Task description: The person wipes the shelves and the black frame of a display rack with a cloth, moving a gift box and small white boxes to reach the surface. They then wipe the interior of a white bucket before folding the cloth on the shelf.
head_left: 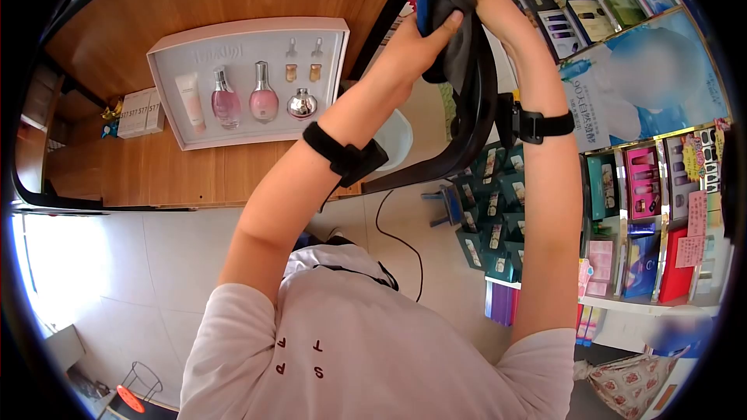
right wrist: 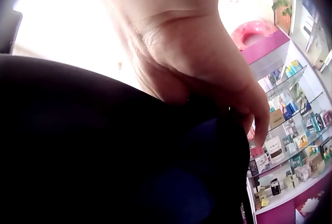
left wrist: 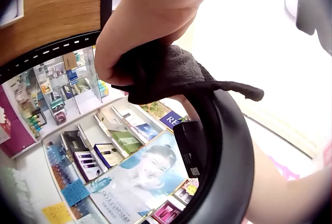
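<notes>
A dark grey cloth with a blue part [head_left: 457, 0] is bunched over the top of a black curved frame [head_left: 485, 82]. My left hand [head_left: 420, 45] grips the cloth from the left, its thumb lying across the grey fabric. In the left wrist view the fingers of that hand [left wrist: 129, 42] curl round the cloth [left wrist: 182, 67], and a loose end sticks out over the frame [left wrist: 236, 146]. My right hand [head_left: 498, 12] holds the cloth's far right side. Seen from the right wrist, the hand [right wrist: 207, 68] bends over the dark edge, its inner fingers partly hidden.
A boxed cosmetics set [head_left: 247, 136] stands on the wooden shelf [head_left: 233, 175] at left, beside small white boxes [head_left: 142, 113]. A whitish tub [head_left: 395, 140] sits behind the left forearm. Product shelves and a poster [head_left: 630, 85] fill the right. A black cable [head_left: 405, 245] crosses the floor.
</notes>
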Motion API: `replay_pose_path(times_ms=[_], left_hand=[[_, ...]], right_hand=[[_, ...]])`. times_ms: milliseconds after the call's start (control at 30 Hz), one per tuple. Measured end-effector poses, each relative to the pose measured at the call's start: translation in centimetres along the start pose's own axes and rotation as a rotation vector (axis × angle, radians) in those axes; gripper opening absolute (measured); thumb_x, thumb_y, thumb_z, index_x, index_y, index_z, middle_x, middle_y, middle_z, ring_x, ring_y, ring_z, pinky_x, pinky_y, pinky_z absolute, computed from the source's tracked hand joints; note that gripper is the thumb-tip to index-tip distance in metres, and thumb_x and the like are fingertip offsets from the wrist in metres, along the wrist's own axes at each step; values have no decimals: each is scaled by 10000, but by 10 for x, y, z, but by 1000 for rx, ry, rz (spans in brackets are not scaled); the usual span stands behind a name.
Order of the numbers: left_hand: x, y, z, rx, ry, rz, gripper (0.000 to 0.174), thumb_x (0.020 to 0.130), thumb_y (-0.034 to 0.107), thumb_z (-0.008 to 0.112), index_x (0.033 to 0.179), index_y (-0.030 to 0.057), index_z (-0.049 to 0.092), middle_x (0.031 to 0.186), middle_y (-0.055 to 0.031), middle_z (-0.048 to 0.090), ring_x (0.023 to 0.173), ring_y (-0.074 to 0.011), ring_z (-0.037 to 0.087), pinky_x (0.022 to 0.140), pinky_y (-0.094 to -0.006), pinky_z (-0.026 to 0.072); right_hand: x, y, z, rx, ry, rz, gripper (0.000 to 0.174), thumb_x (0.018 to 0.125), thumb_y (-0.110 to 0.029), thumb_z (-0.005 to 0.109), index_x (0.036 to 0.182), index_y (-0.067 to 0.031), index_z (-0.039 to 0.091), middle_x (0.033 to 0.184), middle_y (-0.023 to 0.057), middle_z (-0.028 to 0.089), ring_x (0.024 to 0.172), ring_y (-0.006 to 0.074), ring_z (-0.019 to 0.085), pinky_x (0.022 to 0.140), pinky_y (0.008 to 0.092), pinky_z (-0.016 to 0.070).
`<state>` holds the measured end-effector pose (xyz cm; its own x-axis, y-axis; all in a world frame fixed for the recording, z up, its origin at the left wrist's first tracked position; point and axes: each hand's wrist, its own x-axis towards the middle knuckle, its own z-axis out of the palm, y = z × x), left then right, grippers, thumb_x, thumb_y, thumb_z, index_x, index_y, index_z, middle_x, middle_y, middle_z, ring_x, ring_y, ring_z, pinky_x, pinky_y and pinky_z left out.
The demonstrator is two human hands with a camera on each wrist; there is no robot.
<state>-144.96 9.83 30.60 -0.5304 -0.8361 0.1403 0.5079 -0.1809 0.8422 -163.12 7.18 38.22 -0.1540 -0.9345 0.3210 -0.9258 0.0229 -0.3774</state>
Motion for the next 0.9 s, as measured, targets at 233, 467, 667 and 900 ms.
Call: replay_pose_path(times_ms=[233,467,667,900], left_hand=[[-49,6,6,36,-172,-124,575,991,397,726,1394,26,554,1217,-64,674,1077,-131,619,952,-308,498],[-93,-23,5,20,-180,4,581,927,73,719,1440,3,454,1254,-115,643,1145,-165,608,1004,-331,496],[-110,-42,-6,205,-219,114,680,868,219,848,1371,-11,454,1160,-204,645,1125,-266,642,978,-383,493],[-105,-40,-6,202,-248,236,755,875,197,835,1465,-6,410,1257,-215,653,1147,-300,652,984,-394,502]], right_hand=[[-73,-5,-19,112,14,-117,510,1075,-430,535,1193,58,625,953,190,669,912,252,657,837,355,496],[-184,-44,-48,371,-124,113,318,1085,-241,553,1258,25,572,1034,107,646,985,156,586,898,305,490],[-196,-54,-45,334,-127,151,322,1076,-181,556,1322,16,491,1136,136,631,1048,175,597,918,319,494],[-176,-71,-46,184,-162,175,319,1047,-226,603,1219,23,504,1071,156,592,1000,230,595,913,343,483]])
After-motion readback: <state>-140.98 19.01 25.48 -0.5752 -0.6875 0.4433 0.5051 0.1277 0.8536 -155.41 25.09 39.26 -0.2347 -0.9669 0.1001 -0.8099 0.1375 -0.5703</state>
